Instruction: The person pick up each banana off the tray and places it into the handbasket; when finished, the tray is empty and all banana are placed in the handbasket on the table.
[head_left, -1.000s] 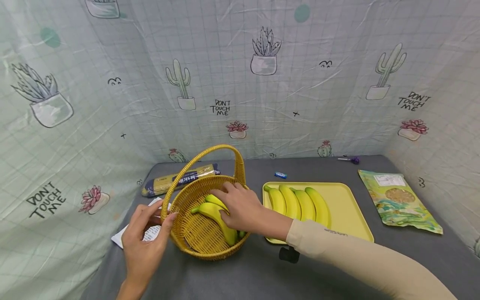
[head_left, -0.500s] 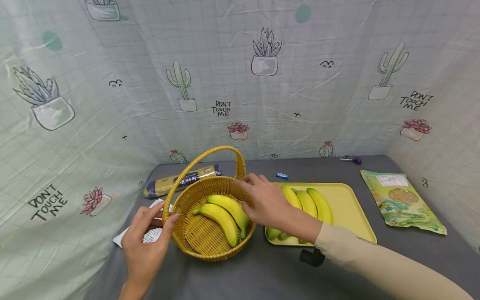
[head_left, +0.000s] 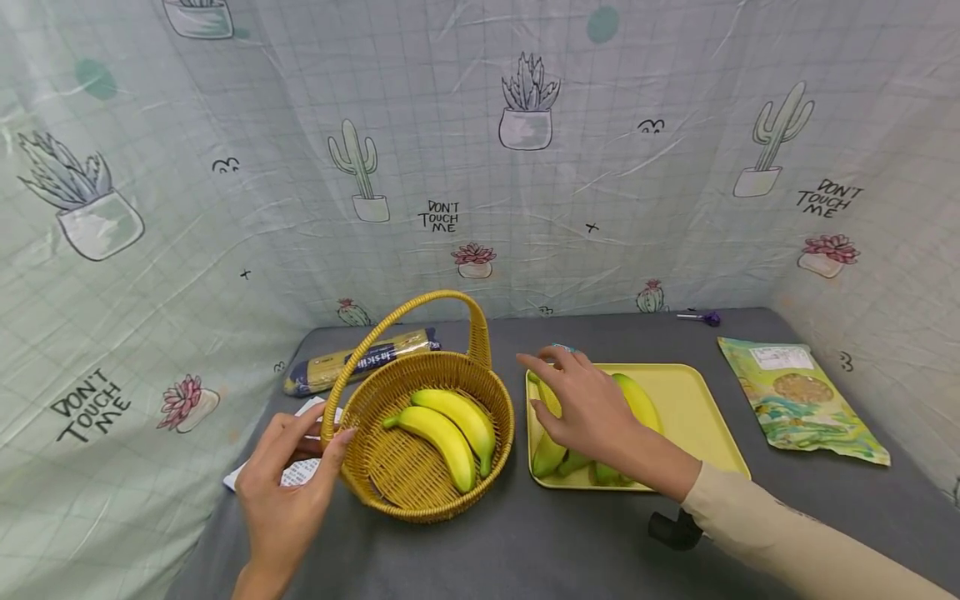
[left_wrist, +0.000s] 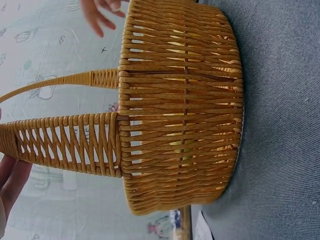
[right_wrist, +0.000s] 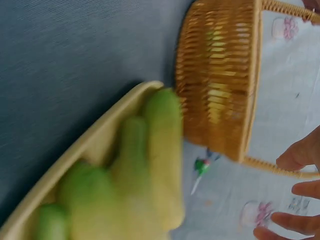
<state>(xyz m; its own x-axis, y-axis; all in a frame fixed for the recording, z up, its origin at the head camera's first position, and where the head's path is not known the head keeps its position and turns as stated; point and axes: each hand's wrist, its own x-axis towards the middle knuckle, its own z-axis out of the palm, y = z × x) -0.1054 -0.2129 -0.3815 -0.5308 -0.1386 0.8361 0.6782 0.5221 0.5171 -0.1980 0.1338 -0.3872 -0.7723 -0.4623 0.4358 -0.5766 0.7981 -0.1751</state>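
Head camera is showing the person's left hand [head_left: 288, 492] grasping the round, golden-brown woven basket [head_left: 420, 512] by the near-left foot of its arched handle [head_left: 341, 400], the thumb and fingers closing around it. Two curved yellow bananas with greenish ends are lying side by side inside the basket, to the right of that hand: the nearer banana [head_left: 442, 446] and the farther banana [head_left: 471, 422].

The right hand [head_left: 588, 408] is hovering with its fingers spread, slightly bent and holding nothing, to the right of the basket. Below it, more yellow bananas with green tips [head_left: 641, 400] are resting in a row on the rectangular pale-yellow tray [head_left: 701, 425]; the right wrist view is showing four of their tips near the tray's edge, with the fingers staying clear of them.

Around the left hand, a white printed paper [head_left: 300, 472] is lying partly hidden behind the fingers, and a long yellow and dark-blue packet [head_left: 318, 372] is lying beyond. Past the right hand's fingers, a small blue wrapper [head_left: 566, 347] is peeking out. Well to the right of that hand, a green and yellow plastic bag [head_left: 806, 408] is lying flat on the grey table surface [head_left: 525, 546], and a purple-headed stick [head_left: 711, 318] is lying farther back.
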